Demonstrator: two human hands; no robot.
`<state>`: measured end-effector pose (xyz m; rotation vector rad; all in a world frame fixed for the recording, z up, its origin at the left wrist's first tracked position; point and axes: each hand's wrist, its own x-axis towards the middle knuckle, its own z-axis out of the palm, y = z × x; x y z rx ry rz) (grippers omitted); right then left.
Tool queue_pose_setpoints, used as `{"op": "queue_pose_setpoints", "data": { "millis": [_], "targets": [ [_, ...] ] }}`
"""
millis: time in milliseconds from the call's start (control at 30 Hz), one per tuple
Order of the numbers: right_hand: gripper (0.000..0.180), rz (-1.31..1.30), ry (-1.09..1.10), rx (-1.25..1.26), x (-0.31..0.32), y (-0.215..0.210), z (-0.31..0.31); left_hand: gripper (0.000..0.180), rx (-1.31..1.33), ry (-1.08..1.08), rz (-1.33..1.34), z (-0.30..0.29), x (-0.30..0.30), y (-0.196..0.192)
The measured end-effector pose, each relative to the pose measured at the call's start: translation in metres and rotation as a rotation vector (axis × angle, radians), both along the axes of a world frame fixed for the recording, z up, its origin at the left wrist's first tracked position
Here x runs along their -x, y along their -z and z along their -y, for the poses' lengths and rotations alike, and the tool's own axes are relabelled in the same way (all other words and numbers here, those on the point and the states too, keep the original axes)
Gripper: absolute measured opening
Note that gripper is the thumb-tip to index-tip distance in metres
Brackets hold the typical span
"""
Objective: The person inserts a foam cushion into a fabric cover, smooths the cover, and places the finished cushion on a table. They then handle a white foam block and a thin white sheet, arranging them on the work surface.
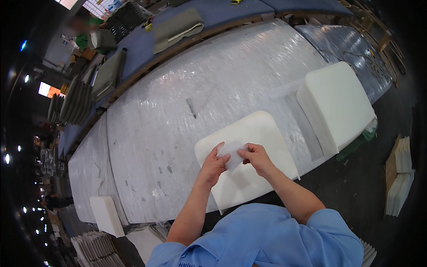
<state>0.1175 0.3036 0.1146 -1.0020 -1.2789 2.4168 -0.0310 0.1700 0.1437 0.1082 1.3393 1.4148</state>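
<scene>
A small, thin, whitish sheet [232, 150], slightly see-through, is stretched between my two hands. My left hand [214, 165] pinches its left edge between thumb and fingers. Opposite it, my right hand [258, 159] grips the right edge the same way. What the sheet is made of I cannot tell. Just below both hands lies a white cushion-shaped pad [247, 189] with rounded far corners, flat on the near edge of the table [155, 138], which is covered in clear plastic film.
To the right sits a pile of similar white pads [340, 100]; a lone white pad [104, 213] rests at the near left. Beyond the table runs a blue-topped bench [138, 53] with grey-green covers [180, 29]. White pieces in a carton [398, 178] stand at far right.
</scene>
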Motion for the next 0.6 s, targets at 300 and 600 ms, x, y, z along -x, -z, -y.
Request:
{"op": "queue_pose_setpoints", "data": {
  "millis": [300,600],
  "targets": [
    [0.014,0.195,-0.011,-0.141,-0.033,0.027,-0.026,0.055,0.061,0.252,-0.289,-0.032,-0.018,0.045],
    [0.013,0.314,0.231,-0.299,-0.012,0.057,-0.124,0.063,0.071,0.165,-0.857,-0.137,-0.011,0.045]
  ]
}}
